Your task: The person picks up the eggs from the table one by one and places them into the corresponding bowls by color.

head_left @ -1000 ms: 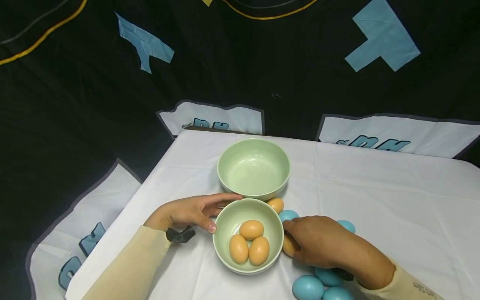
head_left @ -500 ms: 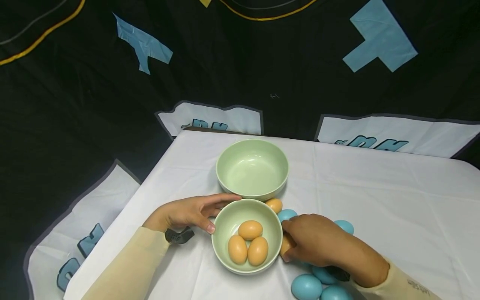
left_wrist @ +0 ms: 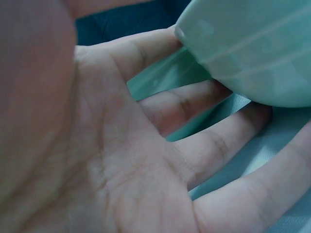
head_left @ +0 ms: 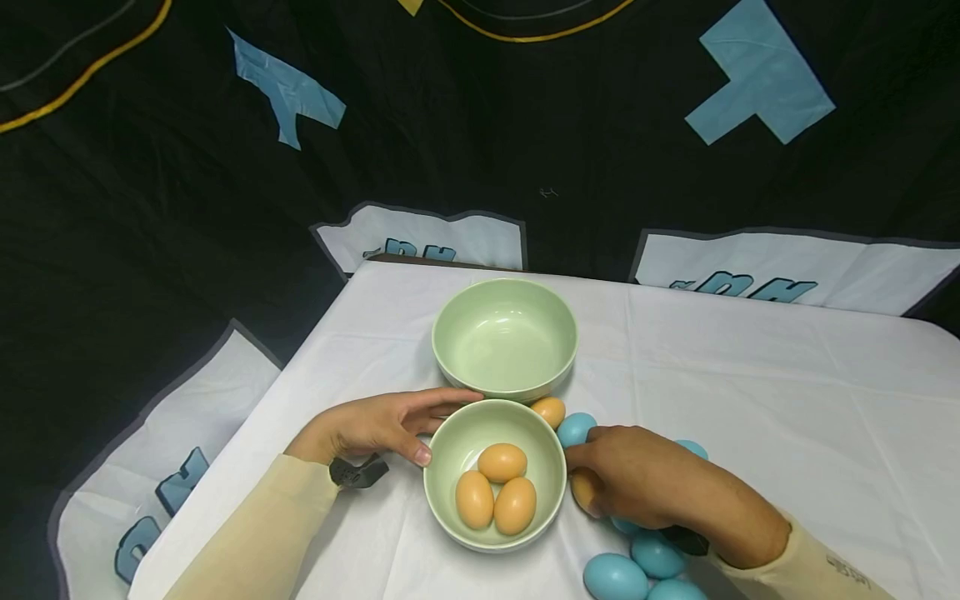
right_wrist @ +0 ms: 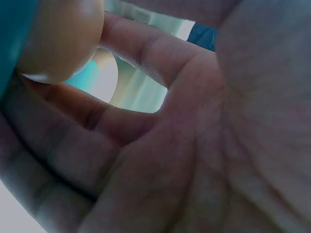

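A small pale green bowl (head_left: 495, 537) stands on the white cloth with three orange-brown eggs (head_left: 515, 505) inside. At its left side my left hand (head_left: 382, 425) rests against it, thumb on the rim and fingers spread straight; in the left wrist view the fingertips touch the bowl's wall (left_wrist: 248, 58). To the right of the bowl, my right hand (head_left: 641, 475) reaches low with fingers curled round another brown egg (head_left: 585, 490). The right wrist view has this egg (right_wrist: 65, 39) among the fingers, partly cut off, beside a blue surface.
Behind stands a larger green bowl (head_left: 506, 333). One brown egg (head_left: 550, 411) and a blue egg (head_left: 576, 428) lie between the bowls and my right hand. More blue eggs (head_left: 615, 577) cluster at the front right, partly under the wrist. A blue egg (head_left: 693, 448) shows behind the forearm.
My right hand and the brown egg shifted slightly left toward the bowl, then back right. The blue egg beside the fingers shows more now. My left hand stays at the bowl.
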Demonstrator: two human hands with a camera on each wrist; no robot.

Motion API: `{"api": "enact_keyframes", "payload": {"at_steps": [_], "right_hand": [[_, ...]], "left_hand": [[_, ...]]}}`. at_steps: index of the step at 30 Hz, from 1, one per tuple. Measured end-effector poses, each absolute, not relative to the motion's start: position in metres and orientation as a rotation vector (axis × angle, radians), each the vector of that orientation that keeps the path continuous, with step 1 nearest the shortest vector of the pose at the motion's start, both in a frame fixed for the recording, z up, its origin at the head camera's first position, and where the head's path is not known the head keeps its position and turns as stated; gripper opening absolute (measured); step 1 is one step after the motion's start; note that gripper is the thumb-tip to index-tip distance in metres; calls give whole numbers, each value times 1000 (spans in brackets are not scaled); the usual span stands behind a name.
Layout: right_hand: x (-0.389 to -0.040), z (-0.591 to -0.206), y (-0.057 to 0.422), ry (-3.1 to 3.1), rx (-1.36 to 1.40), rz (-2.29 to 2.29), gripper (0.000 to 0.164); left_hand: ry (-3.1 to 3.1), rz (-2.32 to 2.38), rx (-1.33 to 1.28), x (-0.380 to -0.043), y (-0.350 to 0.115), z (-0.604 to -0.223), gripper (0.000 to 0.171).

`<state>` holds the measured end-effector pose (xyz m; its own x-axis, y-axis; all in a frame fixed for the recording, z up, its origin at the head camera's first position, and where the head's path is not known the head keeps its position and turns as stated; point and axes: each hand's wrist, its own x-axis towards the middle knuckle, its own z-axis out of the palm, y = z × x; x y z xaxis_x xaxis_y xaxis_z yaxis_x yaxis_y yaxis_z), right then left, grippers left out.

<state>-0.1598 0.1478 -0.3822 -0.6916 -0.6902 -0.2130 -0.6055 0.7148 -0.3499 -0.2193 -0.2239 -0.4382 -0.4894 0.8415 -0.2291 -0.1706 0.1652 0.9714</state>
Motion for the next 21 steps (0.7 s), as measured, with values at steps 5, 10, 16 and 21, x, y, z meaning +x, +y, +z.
{"api": "enact_keyframes", "payload": {"at_steps": [5, 10, 16, 21], "right_hand": [[-161, -378, 152, 2590, -1012, -394, 47], [-164, -375, 156, 2608, -1023, -432, 43], [-165, -372, 159, 2644, -1074, -434, 42], [-165, -369, 162, 2685, -1103, -423, 42]], "left_hand": [[1575, 1469, 654, -219, -223, -437, 95], [1573, 1473, 649, -218, -223, -437, 94], [1562, 1481, 646, -218, -223, -437, 95], [1564, 1484, 646, -218, -223, -438, 95]]}}
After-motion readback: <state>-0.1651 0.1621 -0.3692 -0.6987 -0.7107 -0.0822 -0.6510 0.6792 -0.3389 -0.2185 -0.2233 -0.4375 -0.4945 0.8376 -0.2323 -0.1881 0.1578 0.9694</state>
